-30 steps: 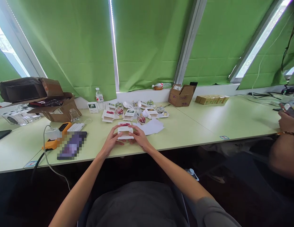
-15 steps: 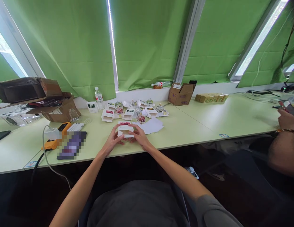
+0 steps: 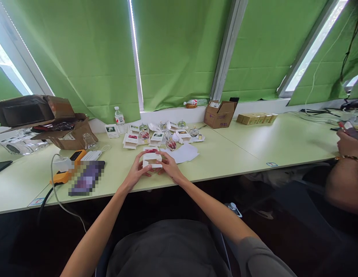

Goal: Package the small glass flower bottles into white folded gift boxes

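Head view: the left hand (image 3: 135, 170) and right hand (image 3: 170, 166), fingers partly curled, grip opposite sides of a small white rectangular cardboard box (image 3: 151, 157) near the front edge of the pale-green tabletop (image 3: 225, 154). Its open side faces the wearer, long axis left-to-right; grip and position match half a second ago.

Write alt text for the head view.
A person's left hand and right hand hold an open white box at a pale green table. Similar boxes, round ornaments and paper lie beyond; another person's hand shows at far right.
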Available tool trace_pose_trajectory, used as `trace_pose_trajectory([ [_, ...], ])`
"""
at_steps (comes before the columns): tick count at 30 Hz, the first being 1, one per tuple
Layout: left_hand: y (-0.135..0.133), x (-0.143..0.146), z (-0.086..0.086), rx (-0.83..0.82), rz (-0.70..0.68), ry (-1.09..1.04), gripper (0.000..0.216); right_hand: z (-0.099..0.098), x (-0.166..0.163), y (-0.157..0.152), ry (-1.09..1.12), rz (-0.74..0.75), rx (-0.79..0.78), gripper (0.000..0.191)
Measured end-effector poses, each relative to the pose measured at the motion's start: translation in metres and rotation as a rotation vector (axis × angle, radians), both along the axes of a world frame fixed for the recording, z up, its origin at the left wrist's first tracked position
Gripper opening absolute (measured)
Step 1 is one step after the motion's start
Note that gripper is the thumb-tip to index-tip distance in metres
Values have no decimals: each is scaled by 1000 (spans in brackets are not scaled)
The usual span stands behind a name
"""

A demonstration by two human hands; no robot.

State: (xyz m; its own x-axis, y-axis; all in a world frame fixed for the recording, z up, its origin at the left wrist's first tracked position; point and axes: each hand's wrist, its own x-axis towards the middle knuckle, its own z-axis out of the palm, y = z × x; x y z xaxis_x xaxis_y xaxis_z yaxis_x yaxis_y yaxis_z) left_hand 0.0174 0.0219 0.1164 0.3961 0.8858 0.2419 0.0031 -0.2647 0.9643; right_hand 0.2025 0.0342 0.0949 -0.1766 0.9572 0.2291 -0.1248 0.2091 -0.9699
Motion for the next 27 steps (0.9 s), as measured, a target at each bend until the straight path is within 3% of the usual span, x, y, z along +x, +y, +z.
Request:
trace_pose_trajectory([
  [27,1,2,1,-65,55,-48,66,10,2,-8,38,61,-21,51],
])
